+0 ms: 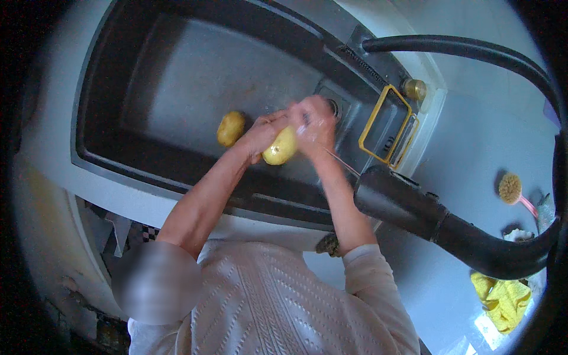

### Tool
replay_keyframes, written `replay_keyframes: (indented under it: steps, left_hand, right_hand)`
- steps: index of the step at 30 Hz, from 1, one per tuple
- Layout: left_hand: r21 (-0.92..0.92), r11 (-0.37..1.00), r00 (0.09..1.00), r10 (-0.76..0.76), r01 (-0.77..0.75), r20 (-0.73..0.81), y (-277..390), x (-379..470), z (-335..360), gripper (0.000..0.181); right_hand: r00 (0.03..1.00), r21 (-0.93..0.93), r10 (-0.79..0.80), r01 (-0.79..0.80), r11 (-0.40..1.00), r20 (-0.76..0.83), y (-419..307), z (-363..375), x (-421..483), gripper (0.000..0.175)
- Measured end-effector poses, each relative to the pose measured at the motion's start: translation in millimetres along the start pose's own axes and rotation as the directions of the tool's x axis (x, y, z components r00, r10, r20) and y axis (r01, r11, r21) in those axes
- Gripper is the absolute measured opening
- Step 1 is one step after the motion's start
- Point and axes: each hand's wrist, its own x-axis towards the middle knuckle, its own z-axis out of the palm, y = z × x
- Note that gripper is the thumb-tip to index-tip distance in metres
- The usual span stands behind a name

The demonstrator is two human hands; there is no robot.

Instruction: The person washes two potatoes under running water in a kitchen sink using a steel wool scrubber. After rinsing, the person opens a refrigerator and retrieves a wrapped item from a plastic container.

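My left hand [262, 135] holds a wet, shiny yellow potato [280, 146] above the basin of a dark sink [195, 84]. My right hand [314, 124] is against the potato's right side and overlaps the left fingers. It is blurred and wet, and its fingers are hard to make out. A thin stream of water runs from the black faucet head [381, 188] towards my right wrist. A second potato [231, 128], darker yellow, lies on the sink floor just left of my left hand.
A yellow-framed rack [385, 128] sits at the sink's right end, near the drain [333, 107] and a brass-coloured knob [416, 89]. The black faucet hose [457, 43] arches over the right counter. A pink-handled brush [510, 188] and yellow cloth [503, 299] lie there.
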Motion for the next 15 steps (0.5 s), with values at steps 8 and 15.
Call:
replay_keyframes:
  steps: [8, 15]
  left_hand:
    - [-0.102, 0.995, 0.999, -0.017, 0.012, -0.049, 15, 1, 5, 0.053]
    - [-0.069, 0.997, 0.993, 0.014, -0.022, -0.114, 17, 2, 0, 0.054]
  right_hand:
    - [0.919, 0.199, 0.392, -0.377, 0.905, -0.041, 17, -30, -22, 0.015]
    - [0.978, -0.027, 0.183, -0.182, 0.983, 0.102, -20, -45, -13, 0.007]
